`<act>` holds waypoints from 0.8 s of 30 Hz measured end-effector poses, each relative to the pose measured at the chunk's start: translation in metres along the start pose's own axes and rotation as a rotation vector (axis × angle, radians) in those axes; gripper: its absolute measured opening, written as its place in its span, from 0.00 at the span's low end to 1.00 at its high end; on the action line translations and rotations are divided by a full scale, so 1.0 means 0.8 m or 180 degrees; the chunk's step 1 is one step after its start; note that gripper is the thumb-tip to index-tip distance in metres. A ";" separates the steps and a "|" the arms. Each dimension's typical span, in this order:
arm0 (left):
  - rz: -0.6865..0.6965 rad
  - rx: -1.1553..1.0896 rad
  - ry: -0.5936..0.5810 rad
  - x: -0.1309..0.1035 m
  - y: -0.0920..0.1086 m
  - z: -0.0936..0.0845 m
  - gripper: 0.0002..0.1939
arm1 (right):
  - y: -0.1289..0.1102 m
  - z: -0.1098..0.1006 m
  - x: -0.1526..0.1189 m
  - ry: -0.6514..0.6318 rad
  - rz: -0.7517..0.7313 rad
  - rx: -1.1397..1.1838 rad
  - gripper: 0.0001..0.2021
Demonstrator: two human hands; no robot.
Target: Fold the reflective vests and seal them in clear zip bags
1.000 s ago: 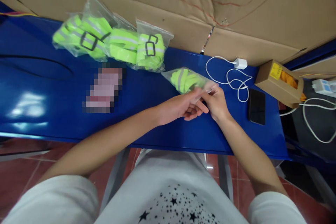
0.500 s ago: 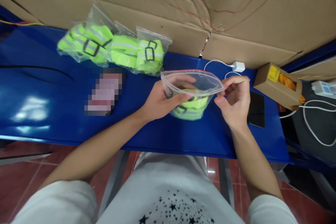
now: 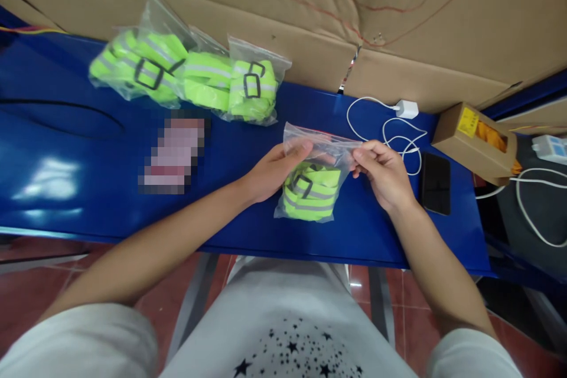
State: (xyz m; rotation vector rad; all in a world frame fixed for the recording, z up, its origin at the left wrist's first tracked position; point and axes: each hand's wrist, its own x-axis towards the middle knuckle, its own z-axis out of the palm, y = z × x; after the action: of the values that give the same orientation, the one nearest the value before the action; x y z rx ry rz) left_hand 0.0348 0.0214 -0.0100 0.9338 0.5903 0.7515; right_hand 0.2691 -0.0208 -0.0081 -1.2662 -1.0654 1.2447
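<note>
We see cardboard (image 3: 310, 6) filling the top of the frame above a blue table (image 3: 88, 147). At centre, our left hand (image 3: 270, 171) and right hand (image 3: 385, 174) pinch the top corners of a clear bag (image 3: 316, 180) holding a green strap (image 3: 310, 195). More bagged straps (image 3: 190, 71) lie upper left, a phone (image 3: 435, 183) at right.

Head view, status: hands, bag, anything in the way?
Left hand and right hand pinch the zip bag top at either end. Neon strap inside, bag over the blue table. Phone beside the right hand, apart.
</note>
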 end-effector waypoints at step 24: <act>-0.0234 -0.0049 -0.0362 -0.008 -0.020 0.010 0.26 | 0.009 0.015 -0.015 0.0157 -0.0277 -0.0386 0.09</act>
State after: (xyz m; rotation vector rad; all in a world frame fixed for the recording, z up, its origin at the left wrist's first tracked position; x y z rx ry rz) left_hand 0.0415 0.0062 -0.0189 0.9293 0.5156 0.6322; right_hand 0.2562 -0.0326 -0.0136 -1.3212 -1.1623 1.0918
